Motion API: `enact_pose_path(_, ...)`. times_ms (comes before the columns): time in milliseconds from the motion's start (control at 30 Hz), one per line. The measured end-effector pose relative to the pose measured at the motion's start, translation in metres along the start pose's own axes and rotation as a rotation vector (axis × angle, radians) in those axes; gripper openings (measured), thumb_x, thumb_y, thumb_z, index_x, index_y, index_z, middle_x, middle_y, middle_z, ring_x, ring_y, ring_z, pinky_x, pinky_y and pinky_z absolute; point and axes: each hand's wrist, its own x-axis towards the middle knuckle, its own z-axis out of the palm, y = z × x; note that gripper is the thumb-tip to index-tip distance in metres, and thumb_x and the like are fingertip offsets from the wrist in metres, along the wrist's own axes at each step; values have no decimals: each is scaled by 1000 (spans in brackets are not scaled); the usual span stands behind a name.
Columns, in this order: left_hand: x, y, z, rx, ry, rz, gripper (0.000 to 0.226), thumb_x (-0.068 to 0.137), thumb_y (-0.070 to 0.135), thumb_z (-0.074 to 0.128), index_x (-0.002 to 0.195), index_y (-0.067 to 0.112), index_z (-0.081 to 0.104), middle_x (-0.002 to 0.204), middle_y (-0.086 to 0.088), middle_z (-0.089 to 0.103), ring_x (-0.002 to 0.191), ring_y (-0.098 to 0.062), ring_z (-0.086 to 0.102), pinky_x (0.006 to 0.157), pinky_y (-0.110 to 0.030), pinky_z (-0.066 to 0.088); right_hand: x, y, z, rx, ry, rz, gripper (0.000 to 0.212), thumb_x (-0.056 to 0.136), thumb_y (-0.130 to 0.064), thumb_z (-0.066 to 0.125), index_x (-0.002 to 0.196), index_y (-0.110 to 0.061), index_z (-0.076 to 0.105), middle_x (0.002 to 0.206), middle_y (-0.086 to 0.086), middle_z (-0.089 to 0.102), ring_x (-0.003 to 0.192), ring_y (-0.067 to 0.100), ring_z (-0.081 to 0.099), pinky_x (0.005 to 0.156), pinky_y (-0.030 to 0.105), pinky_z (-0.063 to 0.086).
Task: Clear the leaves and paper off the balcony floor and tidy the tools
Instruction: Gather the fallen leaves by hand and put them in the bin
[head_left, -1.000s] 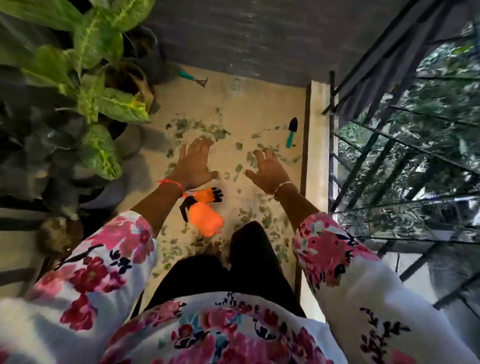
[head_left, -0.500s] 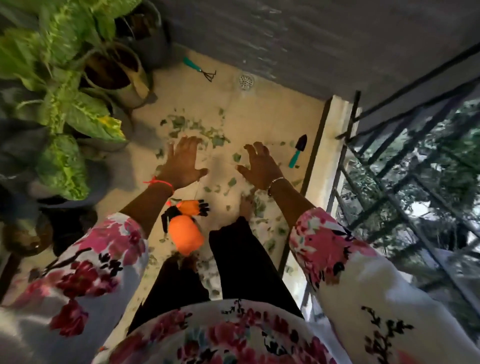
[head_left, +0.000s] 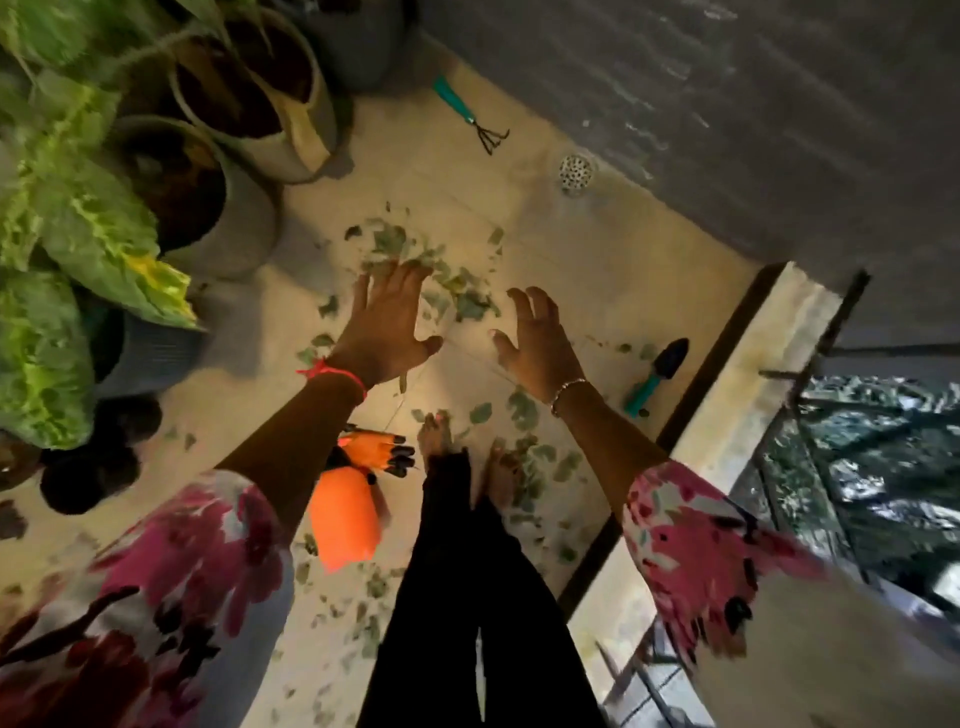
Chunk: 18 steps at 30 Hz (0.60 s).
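Green leaf scraps (head_left: 457, 299) lie scattered over the beige balcony floor (head_left: 597, 270), thickest just beyond my fingers and around my bare feet. My left hand (head_left: 387, 325) is stretched out flat, fingers spread, above the leaf pile and holds nothing. My right hand (head_left: 535, 343) is open beside it, fingers slightly bent, also empty. Orange gardening gloves (head_left: 358, 493) with black claw tips lie by my left foot. A teal-handled trowel (head_left: 657, 374) rests near the right kerb. A teal-handled hand rake (head_left: 470, 114) lies by the far wall.
Potted plants (head_left: 78, 218) with big leaves crowd the left side. A round floor drain (head_left: 575, 174) sits by the grey wall (head_left: 727, 104). A raised kerb (head_left: 737, 415) and metal railing (head_left: 831, 389) bound the right edge.
The view has tilted and turned left, bringing pots, rake and drain closer in. Both hands stay open and spread above the leaves; they hold nothing throughout.
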Motion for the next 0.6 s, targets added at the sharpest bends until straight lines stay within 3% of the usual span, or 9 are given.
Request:
enact_pose_path(233, 103, -87, 124, -53, -22, -79, 82, 83, 32, 67, 147, 12, 20, 156, -8, 15, 146, -27, 4, 116, -47, -1, 111, 55, 126, 18, -23, -24, 71, 88, -34, 60, 145, -8, 26, 150, 18, 22, 137, 35, 22, 106, 49, 37)
enact_pose_path(367, 158, -139, 202, -25, -8, -112, 87, 80, 35, 70, 147, 10, 21, 156, -10, 14, 145, -29, 5, 116, -48, 3, 173, 95, 206, -90, -3, 35, 79, 88, -42, 58, 149, -11, 17, 154, 18, 13, 142, 37, 13, 114, 48, 24)
enact_pose_path(600, 261, -226, 320, -71, 112, -146, 99, 75, 43, 74, 149, 14, 15, 159, -9, 4, 146, -29, -1, 115, -51, 1, 299, 167, 328, -181, 235, 83, 84, 86, -61, 47, 150, -19, 15, 156, 19, 9, 144, 39, 6, 117, 49, 9)
